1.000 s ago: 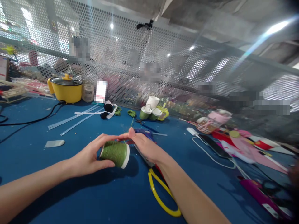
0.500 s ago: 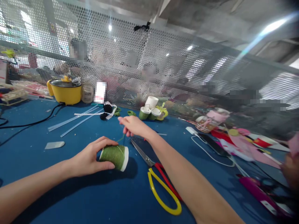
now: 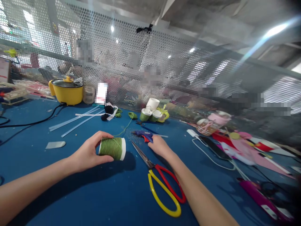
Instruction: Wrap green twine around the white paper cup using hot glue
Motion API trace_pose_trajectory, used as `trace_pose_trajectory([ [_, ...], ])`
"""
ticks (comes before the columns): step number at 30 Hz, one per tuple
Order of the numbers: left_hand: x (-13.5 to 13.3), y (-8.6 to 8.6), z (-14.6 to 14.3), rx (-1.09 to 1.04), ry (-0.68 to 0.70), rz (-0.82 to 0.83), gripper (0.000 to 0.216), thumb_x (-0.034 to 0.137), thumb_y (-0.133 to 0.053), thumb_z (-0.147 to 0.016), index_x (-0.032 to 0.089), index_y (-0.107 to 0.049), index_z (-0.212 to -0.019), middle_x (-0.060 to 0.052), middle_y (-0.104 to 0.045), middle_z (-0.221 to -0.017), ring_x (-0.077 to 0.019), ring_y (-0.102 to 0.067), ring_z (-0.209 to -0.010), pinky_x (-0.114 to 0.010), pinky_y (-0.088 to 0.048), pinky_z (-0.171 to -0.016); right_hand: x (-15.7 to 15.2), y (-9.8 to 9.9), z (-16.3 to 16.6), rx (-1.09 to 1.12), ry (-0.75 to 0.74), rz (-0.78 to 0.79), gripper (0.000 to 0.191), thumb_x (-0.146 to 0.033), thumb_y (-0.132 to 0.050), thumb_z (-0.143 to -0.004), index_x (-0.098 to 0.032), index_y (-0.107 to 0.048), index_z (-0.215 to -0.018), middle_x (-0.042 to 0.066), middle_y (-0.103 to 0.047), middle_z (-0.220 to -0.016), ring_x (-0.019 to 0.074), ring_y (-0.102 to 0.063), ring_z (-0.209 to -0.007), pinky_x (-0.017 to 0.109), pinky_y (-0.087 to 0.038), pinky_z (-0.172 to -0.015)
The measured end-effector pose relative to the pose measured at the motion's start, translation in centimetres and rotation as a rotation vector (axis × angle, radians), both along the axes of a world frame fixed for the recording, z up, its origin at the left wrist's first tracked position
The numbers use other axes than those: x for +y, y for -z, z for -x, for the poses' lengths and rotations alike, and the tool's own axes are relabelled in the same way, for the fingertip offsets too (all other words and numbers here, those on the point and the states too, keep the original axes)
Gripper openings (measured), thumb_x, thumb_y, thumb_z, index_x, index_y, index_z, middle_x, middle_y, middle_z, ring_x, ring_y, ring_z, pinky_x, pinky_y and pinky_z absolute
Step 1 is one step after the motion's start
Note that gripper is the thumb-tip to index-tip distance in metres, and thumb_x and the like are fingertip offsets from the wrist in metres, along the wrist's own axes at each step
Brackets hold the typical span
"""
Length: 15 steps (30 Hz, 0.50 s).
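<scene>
"Where's that green spool (image 3: 111,148) sitting?"

"The left hand (image 3: 97,150) is holding it sideways, thumb and fingers spread round its fuzzy, ridged winding, probably keeping it steady. From it, a thin strand (image 3: 125,128) is running to a soft yarn bundle (image 3: 132,115) at one o'clock."

"And the right hand (image 3: 157,143)?"

"Touching the plastic glue gun (image 3: 143,134) at two o'clock, fingers partly curled; I can't tell how firmly they're gripping."

"The scissors (image 3: 154,167)?"

"They're lying at four o'clock on the blue counter (image 3: 94,201), smooth loops facing the person, presumably for easy reach."
</scene>
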<state>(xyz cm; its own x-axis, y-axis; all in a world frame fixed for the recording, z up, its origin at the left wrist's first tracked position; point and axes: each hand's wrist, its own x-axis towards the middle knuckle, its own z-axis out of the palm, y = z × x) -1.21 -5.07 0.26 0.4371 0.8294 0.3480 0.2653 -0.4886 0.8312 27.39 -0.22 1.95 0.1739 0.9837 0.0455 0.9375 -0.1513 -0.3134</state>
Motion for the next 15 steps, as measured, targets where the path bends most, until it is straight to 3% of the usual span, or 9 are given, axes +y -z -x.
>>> trace_pose_trajectory([
  [5, 0.3, -0.1, 0.4, 0.057, -0.012, -0.199, 0.043, 0.022, -0.065, -0.072, 0.023, -0.043, -0.109, -0.006, -0.048, -0.11, -0.0226, -0.049, -0.105, -0.038, -0.04, -0.091, -1.6, -1.7, 0.5, 0.201, -0.019, -0.048, 0.028, -0.015, -0.054, -0.072, -0.012, -0.053, -0.101, 0.01, -0.066, -0.086, 0.0171, -0.061, -0.067, 0.026, -0.045, -0.057],
  [7, 0.3, -0.2, 0.6, 0.07, -0.008, -0.239, 0.042, 0.021, -0.064, -0.074, 0.023, -0.043, -0.11, -0.007, -0.046, -0.113, -0.0225, -0.045, -0.109, -0.038, -0.038, -0.094, -3.2, -3.0, 1.1, 0.305, -0.082, -0.052, 0.025, -0.021, -0.055, -0.074, -0.014, -0.054, -0.097, 0.006, -0.065, -0.082, 0.0146, -0.06, -0.064, 0.024, -0.045, -0.055],
  [10, 0.3, -0.3, 0.6, 0.093, 0.0, -0.258, 0.04, 0.019, -0.061, -0.075, 0.023, -0.042, -0.11, -0.008, -0.044, -0.116, -0.0224, -0.043, -0.112, -0.037, -0.038, -0.094, -5.4, -4.3, 2.3, 0.577, -0.199, -0.015, 0.021, -0.034, -0.056, -0.074, -0.015, -0.056, -0.081, -0.001, -0.057, -0.06, 0.0128, -0.053, -0.055, 0.025, -0.043, -0.053],
  [15, 0.3, -0.1, 0.5, 0.152, -0.012, -0.27, 0.041, 0.016, -0.062, -0.073, 0.022, -0.043, -0.108, -0.009, -0.044, -0.114, -0.0237, -0.045, -0.109, -0.039, -0.04, -0.093, -7.7, -4.5, 3.8, 0.653, -0.265, 0.032, 0.027, -0.039, -0.055, -0.074, -0.014, -0.059, -0.082, -0.002, -0.053, -0.055, 0.0114, -0.05, -0.049, 0.024, -0.044, -0.049],
])
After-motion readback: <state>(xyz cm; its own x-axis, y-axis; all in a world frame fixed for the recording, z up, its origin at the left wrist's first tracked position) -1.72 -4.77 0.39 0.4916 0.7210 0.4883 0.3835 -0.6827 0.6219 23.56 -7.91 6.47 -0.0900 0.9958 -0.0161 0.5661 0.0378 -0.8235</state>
